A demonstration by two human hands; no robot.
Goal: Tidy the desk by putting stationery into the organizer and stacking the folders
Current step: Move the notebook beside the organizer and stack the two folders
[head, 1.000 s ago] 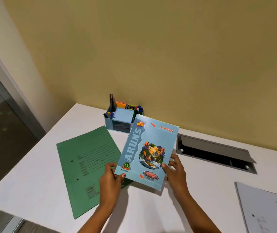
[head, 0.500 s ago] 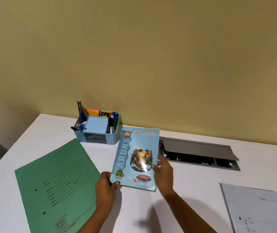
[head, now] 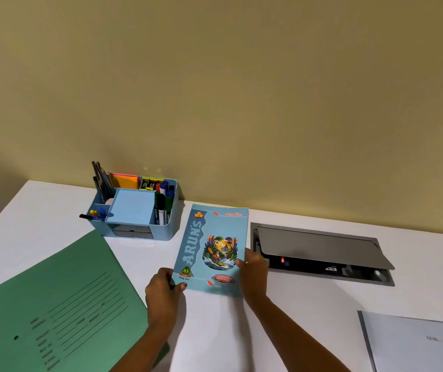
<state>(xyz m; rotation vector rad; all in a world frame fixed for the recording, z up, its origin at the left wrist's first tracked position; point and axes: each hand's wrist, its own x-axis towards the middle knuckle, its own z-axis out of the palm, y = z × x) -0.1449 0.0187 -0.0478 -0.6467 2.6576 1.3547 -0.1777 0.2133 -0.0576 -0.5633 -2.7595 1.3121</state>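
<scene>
A light blue notebook (head: 216, 245) with a picture on its cover lies on the white desk (head: 308, 312), just right of the organizer. My left hand (head: 164, 294) pinches its near left corner. My right hand (head: 253, 272) holds its right edge, thumb on the cover. The blue organizer (head: 172, 226) stands against the wall, holding pens, markers, sticky notes and a blue note pad. A green folder (head: 54, 304) lies flat at the left. A grey folder (head: 416, 345) lies at the lower right.
A grey cable box (head: 319, 251) with its lid raised is set into the desk right of the notebook. A yellow wall runs along the desk's far edge.
The notebook has come down from a raised, tilted hold over the green folder to the desk beside the organizer. Both hands stayed on it, and the view swung right.
</scene>
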